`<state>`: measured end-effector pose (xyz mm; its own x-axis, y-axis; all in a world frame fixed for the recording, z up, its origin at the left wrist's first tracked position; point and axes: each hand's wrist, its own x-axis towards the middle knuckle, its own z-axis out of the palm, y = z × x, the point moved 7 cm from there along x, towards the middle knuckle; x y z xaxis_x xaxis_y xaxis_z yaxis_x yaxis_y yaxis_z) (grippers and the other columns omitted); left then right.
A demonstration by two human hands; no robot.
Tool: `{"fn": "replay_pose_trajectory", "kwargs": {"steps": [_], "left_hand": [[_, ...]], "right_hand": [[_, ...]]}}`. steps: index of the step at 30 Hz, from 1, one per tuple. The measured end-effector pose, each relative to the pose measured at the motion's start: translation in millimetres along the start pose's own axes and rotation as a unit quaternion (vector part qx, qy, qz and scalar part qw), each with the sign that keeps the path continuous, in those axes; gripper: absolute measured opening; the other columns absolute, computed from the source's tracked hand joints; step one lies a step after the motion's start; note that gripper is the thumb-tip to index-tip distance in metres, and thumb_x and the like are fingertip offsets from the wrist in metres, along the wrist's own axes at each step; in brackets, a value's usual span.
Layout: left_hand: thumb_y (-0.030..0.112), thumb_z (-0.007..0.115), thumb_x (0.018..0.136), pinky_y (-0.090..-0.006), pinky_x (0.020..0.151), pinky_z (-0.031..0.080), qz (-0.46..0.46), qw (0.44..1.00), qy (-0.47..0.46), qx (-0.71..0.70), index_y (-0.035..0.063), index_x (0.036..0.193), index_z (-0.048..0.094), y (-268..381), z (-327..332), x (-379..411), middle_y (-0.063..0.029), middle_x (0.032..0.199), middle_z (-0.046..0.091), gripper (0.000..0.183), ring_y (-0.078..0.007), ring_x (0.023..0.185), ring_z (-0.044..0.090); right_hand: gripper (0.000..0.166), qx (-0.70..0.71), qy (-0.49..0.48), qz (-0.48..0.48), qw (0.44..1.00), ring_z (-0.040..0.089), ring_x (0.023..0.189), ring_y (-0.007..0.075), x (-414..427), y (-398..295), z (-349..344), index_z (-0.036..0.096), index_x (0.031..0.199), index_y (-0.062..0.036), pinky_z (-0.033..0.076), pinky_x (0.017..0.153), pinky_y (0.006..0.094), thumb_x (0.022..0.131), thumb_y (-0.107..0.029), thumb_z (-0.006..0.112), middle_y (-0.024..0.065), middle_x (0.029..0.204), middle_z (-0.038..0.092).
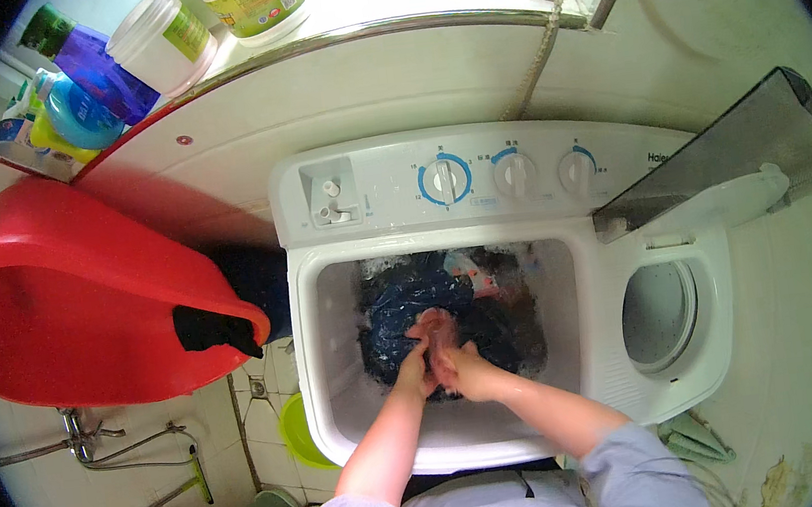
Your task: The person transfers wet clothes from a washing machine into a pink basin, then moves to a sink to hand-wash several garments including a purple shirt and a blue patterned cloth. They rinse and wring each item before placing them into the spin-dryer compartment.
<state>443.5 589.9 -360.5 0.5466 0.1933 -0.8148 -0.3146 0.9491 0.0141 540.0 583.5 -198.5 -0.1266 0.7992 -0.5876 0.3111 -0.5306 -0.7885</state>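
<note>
A white Haier twin-tub washing machine (314,384) stands before me, its wash tub uncovered. Dark blue wet clothes (399,292) lie in water in the tub, with a patterned light cloth (481,284) at their upper right. My left hand (416,372) and my right hand (468,372) are close together low in the tub, both on a small pinkish wet cloth (439,328). The hands partly hide this cloth. To the right, the round spin tub opening (659,315) shows below a raised lid (725,149).
A red plastic basin (82,313) with a black cloth (213,331) on its rim is at the left. Bottles and tubs, including a white tub (161,45), stand on the ledge (365,30) behind. A green basin (298,431) sits on the floor beside the machine.
</note>
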Motion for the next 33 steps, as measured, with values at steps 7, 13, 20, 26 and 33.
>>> {"fn": "replay_pose_trajectory", "kwargs": {"steps": [7,13,20,26,33], "left_hand": [[0.002,0.045,0.091,-0.0365,0.103,0.042,0.134,0.991,-0.018,0.022,0.0051,0.135,0.042,4,98,-92,-0.01,0.133,0.05,0.044,-0.0229,0.122,0.05],[0.027,0.045,0.095,-0.0411,0.103,0.041,0.109,0.985,-0.086,-0.103,0.0047,0.133,0.043,-31,131,-143,-0.0121,0.133,0.05,0.045,-0.0256,0.119,0.052],[0.013,0.079,0.067,-0.0342,0.096,0.042,0.425,0.794,0.05,0.432,-0.001,0.121,0.045,14,131,-150,-0.0155,0.115,0.056,0.065,-0.022,0.109,0.055],[0.013,0.073,0.069,-0.0375,0.086,0.047,0.462,0.603,0.005,0.651,-0.0003,0.113,0.047,21,193,-162,-0.017,0.103,0.058,0.052,-0.0298,0.098,0.06],[0.017,0.055,0.083,-0.0463,0.071,0.051,0.274,0.322,0.077,0.903,0.0001,0.099,0.057,-7,174,-106,-0.0213,0.101,0.06,0.024,-0.0341,0.09,0.062]], "right_hand": [[0.054,0.446,0.126,-0.035,0.885,0.055,0.105,0.0193,-21,18,-88,0.044,0.131,-0.003,0.049,0.086,0.0329,0.082,-0.011,0.065,0.0118,0.119,0.054],[0.038,0.737,0.024,-0.12,0.665,0.054,0.109,0.026,4,12,-28,0.051,0.123,-0.01,0.043,0.097,0.0422,0.094,-0.035,0.053,0.0079,0.116,0.056],[0.018,0.592,-0.014,-0.091,0.801,0.06,0.074,0.0202,21,-41,-60,0.048,0.079,-0.0082,0.05,0.069,0.0327,0.078,0.001,0.063,0.006,0.08,0.059],[0.017,0.302,0.133,-0.052,0.943,0.054,0.071,0.0125,47,-19,-77,0.054,0.083,-0.0052,0.044,0.063,0.0286,0.072,-0.003,0.067,0.003,0.079,0.058],[0.035,-0.214,0.117,0.06,0.968,0.061,0.095,0.0374,39,-34,-79,0.055,0.102,-0.0026,0.049,0.08,0.0419,0.079,-0.027,0.064,0.0212,0.097,0.064]]}}
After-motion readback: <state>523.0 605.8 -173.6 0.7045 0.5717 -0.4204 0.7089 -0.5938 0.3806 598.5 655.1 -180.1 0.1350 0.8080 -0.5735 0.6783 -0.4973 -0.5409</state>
